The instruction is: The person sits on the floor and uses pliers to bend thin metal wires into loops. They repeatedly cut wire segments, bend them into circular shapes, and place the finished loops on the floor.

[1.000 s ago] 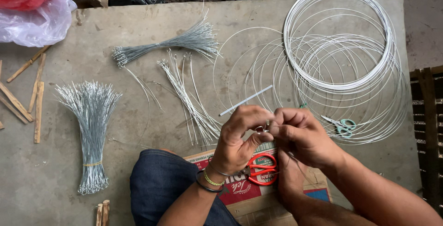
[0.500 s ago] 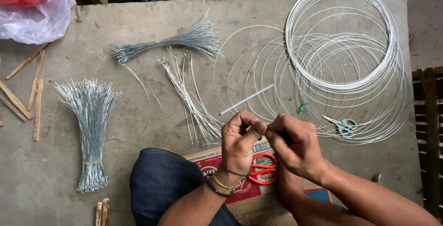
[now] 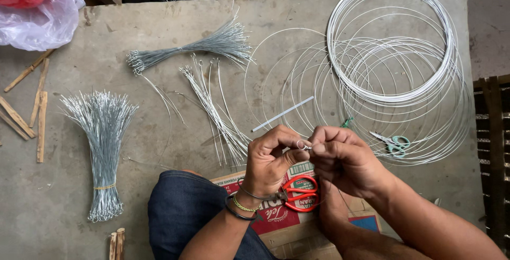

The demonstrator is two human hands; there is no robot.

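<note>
My left hand (image 3: 271,158) and my right hand (image 3: 342,156) meet in front of me, fingertips pinched together on a thin wire with a small loop (image 3: 303,145) at its end. Both hands grip that wire; most of its length is hidden behind them. Red-handled scissors (image 3: 300,192) lie on a flattened cardboard box (image 3: 276,223) just under my hands. A loose fan of cut wires (image 3: 220,116) lies on the concrete slab (image 3: 159,148) just left of my left hand.
Big coils of white wire (image 3: 393,42) fill the right of the slab, with small teal scissors (image 3: 393,143) and a white stick (image 3: 283,114) beside them. Two tied wire bundles (image 3: 103,143) (image 3: 186,50) lie left. Wooden sticks (image 3: 37,116), plastic bags (image 3: 37,10), my knee in dark trousers (image 3: 186,207).
My hands have drawn closer together again and turned slightly; the small wire loop now shows between the fingertips. Nothing else on the slab moved.
</note>
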